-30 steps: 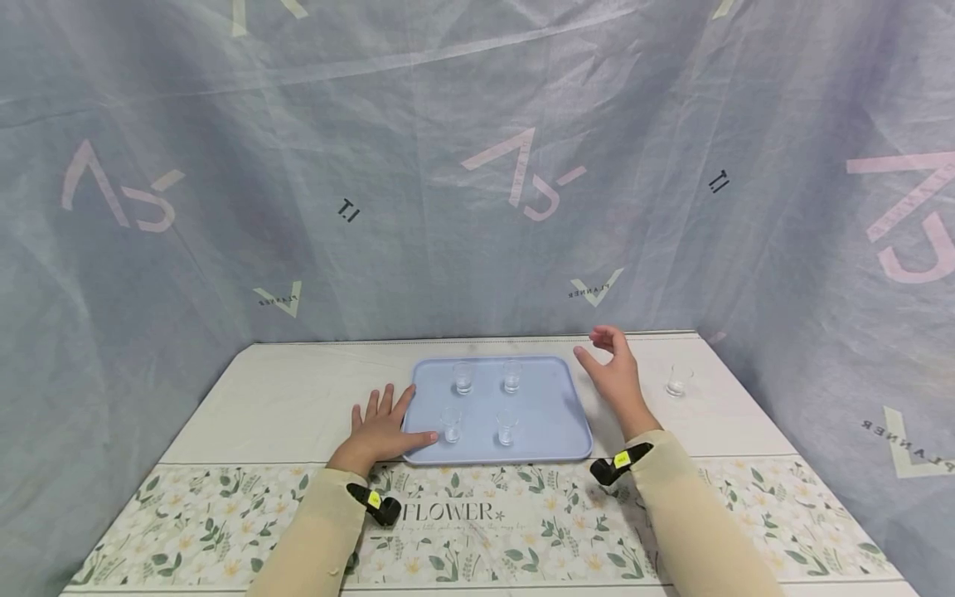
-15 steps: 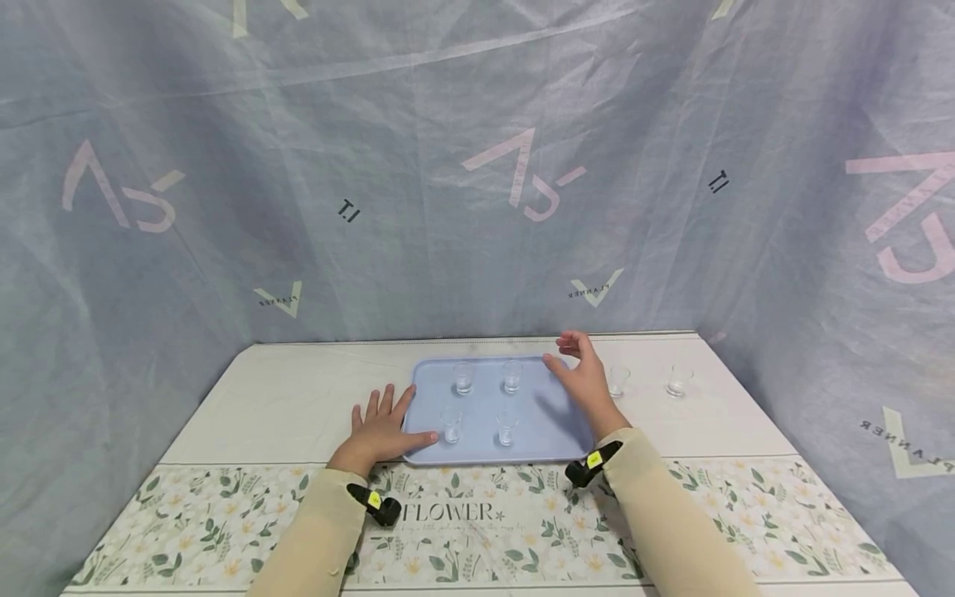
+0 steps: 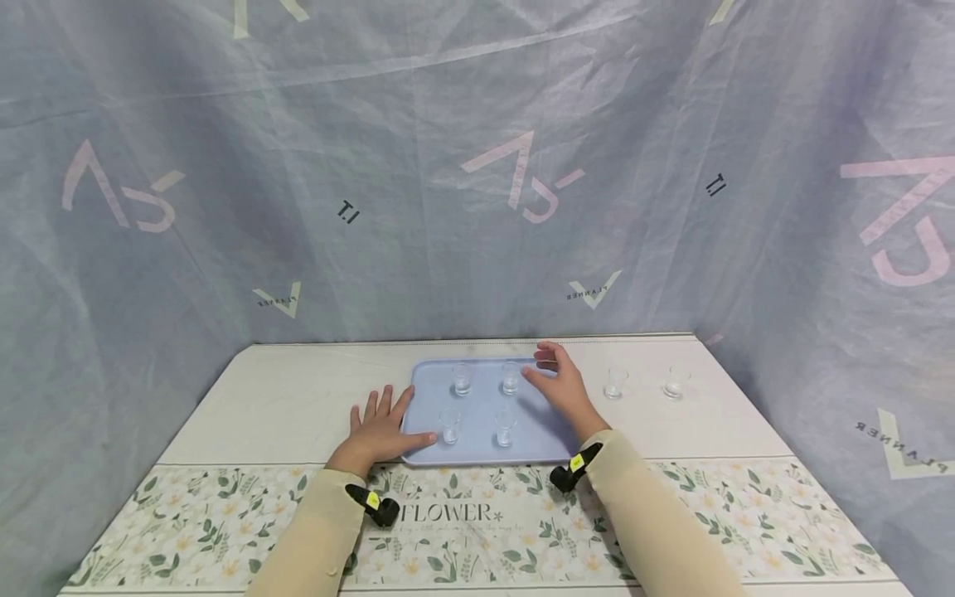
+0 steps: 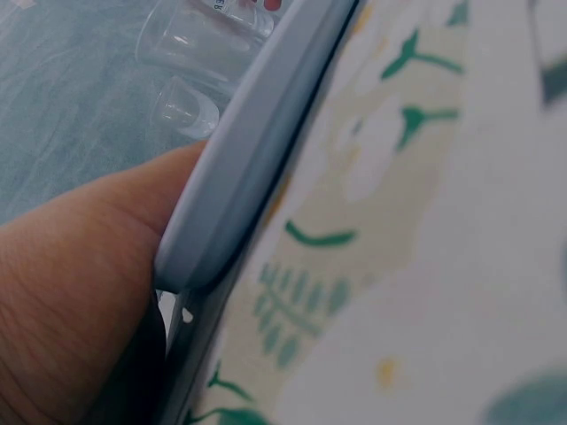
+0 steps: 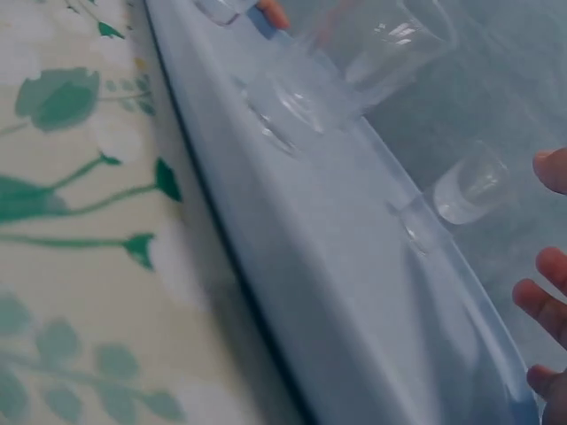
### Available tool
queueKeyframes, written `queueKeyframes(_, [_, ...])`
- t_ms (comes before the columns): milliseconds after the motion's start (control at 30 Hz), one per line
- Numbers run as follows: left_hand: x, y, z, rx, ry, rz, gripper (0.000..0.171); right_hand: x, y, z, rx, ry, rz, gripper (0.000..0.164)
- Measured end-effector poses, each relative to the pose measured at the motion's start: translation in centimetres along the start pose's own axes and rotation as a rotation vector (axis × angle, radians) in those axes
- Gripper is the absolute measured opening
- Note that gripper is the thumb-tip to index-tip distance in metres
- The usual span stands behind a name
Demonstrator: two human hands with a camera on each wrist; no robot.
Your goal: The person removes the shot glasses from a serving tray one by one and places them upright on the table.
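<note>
A pale blue tray (image 3: 477,410) lies on the table with several small clear shot glasses upright on it. My left hand (image 3: 380,431) rests spread at the tray's left side, thumb over the rim; the left wrist view shows its skin against the tray's edge. Over the tray's right part hovers my right hand (image 3: 563,390), thumb and fingers loosely curved with a gap between them. Nearest to it stands the back right shot glass (image 3: 511,380); in the right wrist view the fingertips (image 5: 540,305) appear apart from that glass (image 5: 469,186). The front right shot glass (image 3: 505,429) stands closer to me.
To the right of the tray, two more shot glasses stand on the white table: one nearer glass (image 3: 615,384) and one farther glass (image 3: 676,384). A floral cloth strip (image 3: 477,539) runs along the front. Grey fabric (image 3: 418,207) hangs behind and on both sides.
My right hand has moved left, from beside the tray to over its right part near the back right glass. A glass it had hidden on the table now shows. The left hand stays put.
</note>
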State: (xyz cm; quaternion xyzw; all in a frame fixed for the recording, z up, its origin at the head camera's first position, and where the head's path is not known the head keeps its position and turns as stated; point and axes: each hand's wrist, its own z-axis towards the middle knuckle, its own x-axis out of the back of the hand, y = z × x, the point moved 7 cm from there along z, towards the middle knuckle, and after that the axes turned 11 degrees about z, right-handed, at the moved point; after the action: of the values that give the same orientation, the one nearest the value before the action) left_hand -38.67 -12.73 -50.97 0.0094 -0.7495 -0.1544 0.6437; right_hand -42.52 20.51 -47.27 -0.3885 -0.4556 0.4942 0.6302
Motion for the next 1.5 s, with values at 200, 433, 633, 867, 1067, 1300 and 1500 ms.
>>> queueKeyframes(200, [-1.2,-0.8,0.8,-0.003,-0.001,0.008,0.119,-1.0,0.3,-0.2,-0.002,-0.022,0.039,0.056])
queueKeyframes(433, [-0.5,-0.4,0.3,-0.010,0.017,-0.019,0.118,-1.9,0.8,-0.1,0.001,-0.035,0.018,0.055])
queueKeyframes(633, [-0.4,-0.4,0.2,-0.011,0.018,-0.028,0.118,-2.5,0.9,-0.3,-0.009,-0.039,-0.020,0.060])
queueKeyframes(867, [-1.2,-0.9,1.0,-0.013,0.007,-0.016,0.119,-3.0,0.8,-0.5,-0.041,-0.030,-0.024,0.060])
queueKeyframes(1067, [-1.1,-0.8,0.9,-0.015,0.004,-0.028,0.119,-3.2,1.0,-0.4,-0.039,-0.006,-0.037,0.054])
queueKeyframes(1300, [-1.0,-0.7,0.8,-0.008,0.001,-0.023,0.117,-3.4,0.9,-0.4,-0.025,0.018,-0.044,0.048])
queueKeyframes(1500, [-1.0,-0.7,0.8,-0.008,0.003,-0.022,0.119,-3.6,0.6,-0.6,-0.010,0.029,-0.085,0.044])
